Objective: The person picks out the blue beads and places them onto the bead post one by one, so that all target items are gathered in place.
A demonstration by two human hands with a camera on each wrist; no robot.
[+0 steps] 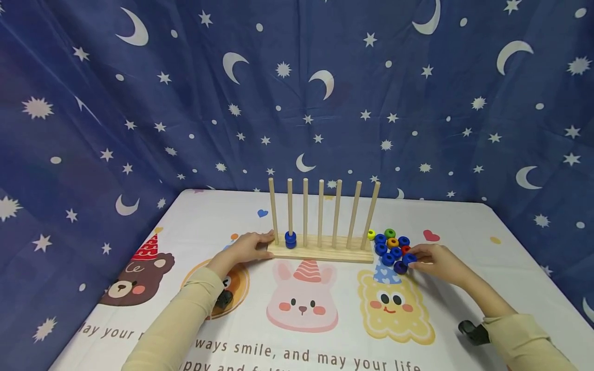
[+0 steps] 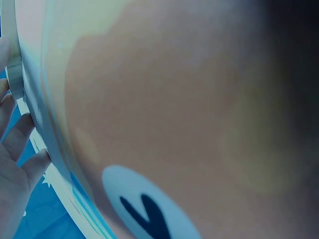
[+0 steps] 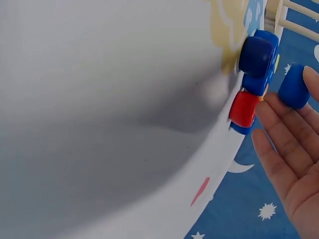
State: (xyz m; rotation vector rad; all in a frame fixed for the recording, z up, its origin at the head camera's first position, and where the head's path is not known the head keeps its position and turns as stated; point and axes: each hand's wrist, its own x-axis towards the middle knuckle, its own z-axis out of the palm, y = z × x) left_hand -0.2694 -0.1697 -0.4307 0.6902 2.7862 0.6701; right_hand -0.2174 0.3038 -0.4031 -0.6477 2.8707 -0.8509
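Observation:
A wooden peg rack with several upright pegs stands across the middle of the table. Two blue beads are stacked on its second peg from the left. My left hand grips the rack's left end, thumb at the front corner; the left wrist view catches its fingers at the edge. At the right, my right hand pinches a blue bead between thumb and fingers, lifted off the table. It is beside a cluster of loose beads: mostly blue, with a red bead, an orange bead and a dark blue bead.
A green bead and a yellow bead lie at the cluster's far side, near the rack's right end. A white cloth printed with cartoon animals covers the table. Behind it hangs a blue curtain with moons and stars.

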